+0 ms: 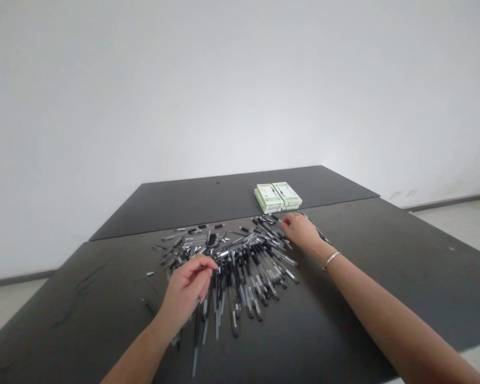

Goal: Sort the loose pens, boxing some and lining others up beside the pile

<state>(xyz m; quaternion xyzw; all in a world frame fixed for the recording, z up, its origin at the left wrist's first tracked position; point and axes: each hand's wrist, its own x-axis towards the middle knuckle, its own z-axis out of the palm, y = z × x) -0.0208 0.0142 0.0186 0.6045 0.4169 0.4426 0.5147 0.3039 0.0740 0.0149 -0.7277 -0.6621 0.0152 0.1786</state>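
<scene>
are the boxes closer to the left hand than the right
No, the boxes sit just beyond the right hand, while the left hand is farther away.

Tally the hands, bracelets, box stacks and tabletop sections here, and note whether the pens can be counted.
Hands: 2 (left hand, right hand)
Silver bracelet: 1
Green-and-white box stacks: 2
Black tabletop sections: 2
Total: 7, without the pens, which overlap too much to count.

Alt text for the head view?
A person's left hand and right hand are at a messy spread of pens and pen parts on a dark tabletop. Green-and-white boxes sit just beyond.
</scene>
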